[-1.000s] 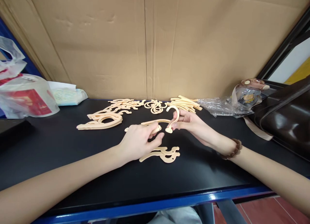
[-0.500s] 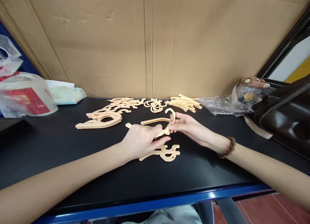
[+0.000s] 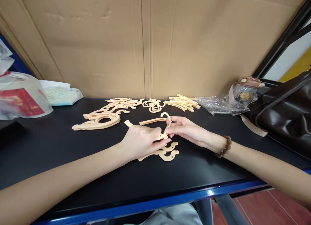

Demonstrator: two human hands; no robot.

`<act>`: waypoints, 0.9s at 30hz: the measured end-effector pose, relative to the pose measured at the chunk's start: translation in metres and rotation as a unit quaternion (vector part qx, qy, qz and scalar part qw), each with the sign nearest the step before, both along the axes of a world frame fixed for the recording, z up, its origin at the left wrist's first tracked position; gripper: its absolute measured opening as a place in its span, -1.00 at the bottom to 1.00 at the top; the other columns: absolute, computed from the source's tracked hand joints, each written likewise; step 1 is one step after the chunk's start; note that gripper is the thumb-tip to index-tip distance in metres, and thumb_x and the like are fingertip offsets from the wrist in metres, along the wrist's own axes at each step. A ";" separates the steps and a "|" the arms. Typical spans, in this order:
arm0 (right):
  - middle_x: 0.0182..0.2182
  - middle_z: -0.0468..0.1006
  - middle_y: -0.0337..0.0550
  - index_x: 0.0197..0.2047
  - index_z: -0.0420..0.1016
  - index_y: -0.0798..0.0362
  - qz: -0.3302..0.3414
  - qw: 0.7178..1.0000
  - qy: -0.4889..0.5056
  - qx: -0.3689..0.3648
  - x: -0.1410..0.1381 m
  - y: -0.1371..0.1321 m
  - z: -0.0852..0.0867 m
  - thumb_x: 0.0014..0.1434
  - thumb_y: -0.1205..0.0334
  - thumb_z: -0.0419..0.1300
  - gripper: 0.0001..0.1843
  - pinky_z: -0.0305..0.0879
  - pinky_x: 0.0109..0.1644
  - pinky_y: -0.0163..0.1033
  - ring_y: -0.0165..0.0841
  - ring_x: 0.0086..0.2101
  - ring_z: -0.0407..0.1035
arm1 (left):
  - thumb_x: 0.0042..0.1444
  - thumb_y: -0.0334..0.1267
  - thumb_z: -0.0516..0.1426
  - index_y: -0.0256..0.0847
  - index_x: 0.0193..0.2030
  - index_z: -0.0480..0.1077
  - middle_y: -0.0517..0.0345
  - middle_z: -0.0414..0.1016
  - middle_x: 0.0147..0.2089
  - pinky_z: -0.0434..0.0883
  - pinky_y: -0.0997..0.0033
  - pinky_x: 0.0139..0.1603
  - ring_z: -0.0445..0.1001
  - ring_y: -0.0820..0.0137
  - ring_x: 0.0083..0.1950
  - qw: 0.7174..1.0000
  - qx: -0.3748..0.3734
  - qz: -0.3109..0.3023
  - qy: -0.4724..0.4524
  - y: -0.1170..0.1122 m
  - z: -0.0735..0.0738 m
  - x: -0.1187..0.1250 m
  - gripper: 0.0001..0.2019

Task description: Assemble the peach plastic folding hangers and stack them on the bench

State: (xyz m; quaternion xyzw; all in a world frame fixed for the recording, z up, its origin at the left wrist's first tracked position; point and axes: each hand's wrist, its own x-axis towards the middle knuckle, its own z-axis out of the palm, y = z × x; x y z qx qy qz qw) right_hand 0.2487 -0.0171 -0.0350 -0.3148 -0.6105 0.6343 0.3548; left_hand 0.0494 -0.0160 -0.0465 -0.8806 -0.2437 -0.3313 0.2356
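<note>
Hook met bar above the counter

The left grip was closed around the bar, whose far end poked out past the knuckles. The right grip pinched the hook upright, its base at the bar's near end; contact was too small to judge. A strip lay behind the hands, curved pieces in front, more hooks farther back.

This looks like a workshop, with a blue-edged black bench, piled cream parts and cardboard backing.
</note>
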 end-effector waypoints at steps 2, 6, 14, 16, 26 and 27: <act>-0.57 0.39 -0.37 -0.32 0.31 0.05 -0.002 1.000 -0.005 0.000 0.000 0.000 0.000 0.01 0.25 0.35 -0.73 0.15 -0.33 -0.36 -0.48 -0.47 0.27 | 0.18 -0.10 0.06 -0.23 -0.63 0.26 0.27 0.33 -0.72 -0.01 0.50 -0.61 0.29 0.53 -0.69 1.000 -0.025 0.016 0.009 -0.001 0.001 0.001 -0.60; -0.56 0.40 -0.36 -0.31 0.31 0.05 0.003 1.000 -0.019 -0.003 -0.001 -0.002 -0.001 0.00 0.22 0.36 -0.71 0.14 -0.34 -0.36 -0.48 -0.47 0.27 | 0.13 -0.09 0.02 -0.22 -0.65 0.31 0.20 0.40 -0.70 -0.01 0.49 -0.61 0.35 0.47 -0.66 0.995 -0.085 0.038 0.038 -0.003 0.002 0.002 -0.61; -0.46 0.52 -0.28 -0.32 0.30 0.06 -0.011 0.999 -0.034 0.021 -0.005 -0.004 -0.002 0.02 0.24 0.34 -0.74 0.20 -0.31 -0.34 -0.48 -0.44 0.34 | 0.12 -0.06 -0.03 -0.23 -0.66 0.34 0.10 0.44 -0.68 -0.04 0.45 -0.61 0.39 0.38 -0.65 0.982 -0.135 0.091 0.091 -0.003 0.002 0.003 -0.57; -0.43 0.52 -0.26 -0.31 0.30 0.06 -0.005 0.999 -0.034 0.019 -0.005 -0.003 -0.003 0.03 0.22 0.34 -0.73 0.22 -0.29 -0.33 -0.47 -0.43 0.35 | 0.13 -0.05 -0.04 -0.23 -0.66 0.33 0.09 0.43 -0.68 -0.06 0.45 -0.60 0.39 0.37 -0.65 0.981 -0.139 0.090 0.097 -0.003 0.002 0.003 -0.56; -0.41 0.53 -0.26 -0.37 0.27 0.04 -0.104 0.990 -0.036 0.088 0.001 0.005 -0.004 0.03 0.14 0.34 -0.70 0.23 -0.28 -0.31 -0.46 -0.42 0.34 | 0.32 0.00 -0.13 -0.22 -0.34 0.35 0.16 0.52 -0.48 0.00 0.47 -0.57 0.48 0.37 -0.52 0.966 -0.199 0.144 0.081 0.002 0.004 0.002 -0.59; -0.41 0.54 -0.26 -0.36 0.27 0.04 -0.102 0.990 -0.035 0.093 0.002 0.006 -0.005 0.05 0.15 0.32 -0.72 0.23 -0.28 -0.32 -0.46 -0.41 0.35 | 0.32 0.00 -0.13 -0.22 -0.28 0.34 0.16 0.53 -0.44 0.02 0.48 -0.57 0.49 0.37 -0.49 0.966 -0.202 0.144 0.073 0.002 0.004 0.001 -0.61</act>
